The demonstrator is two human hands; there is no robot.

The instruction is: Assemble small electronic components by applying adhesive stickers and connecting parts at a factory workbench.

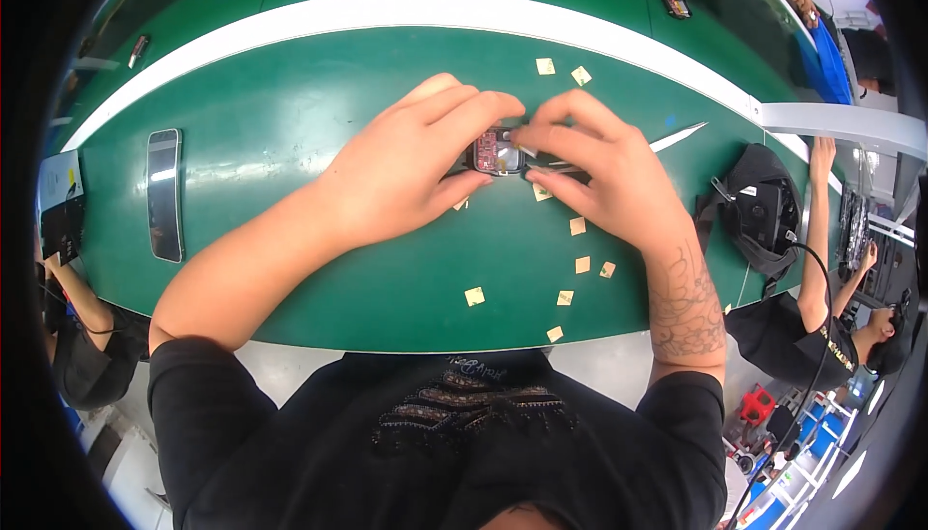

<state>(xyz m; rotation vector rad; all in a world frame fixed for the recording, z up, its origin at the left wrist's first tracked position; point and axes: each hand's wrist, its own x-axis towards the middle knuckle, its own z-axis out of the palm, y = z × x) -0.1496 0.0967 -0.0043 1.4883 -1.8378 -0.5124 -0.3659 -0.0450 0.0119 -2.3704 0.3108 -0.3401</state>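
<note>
A small dark-cased device (pixel 499 152) with a reddish circuit board and a shiny grey part lies between my hands on the green table. My left hand (pixel 411 158) is closed on its left side, fingers over the far edge and thumb at the near edge. My right hand (pixel 604 167) is at the device's right edge, fingers bent in a pinch; a small pale piece may be at the fingertips, too small to name. A thin pointed metal tool (pixel 680 136) shows beyond my right hand; its middle is hidden. Small cream square stickers (pixel 582 265) lie scattered around my right hand.
A smartphone (pixel 165 195) lies at the left of the green table (pixel 290 308). A black strapped pouch-like object (pixel 764 203) with a cable sits at the right. A white divider (pixel 406 10) crosses the far side; another small device (pixel 677 5) lies beyond it. Other people work at both sides.
</note>
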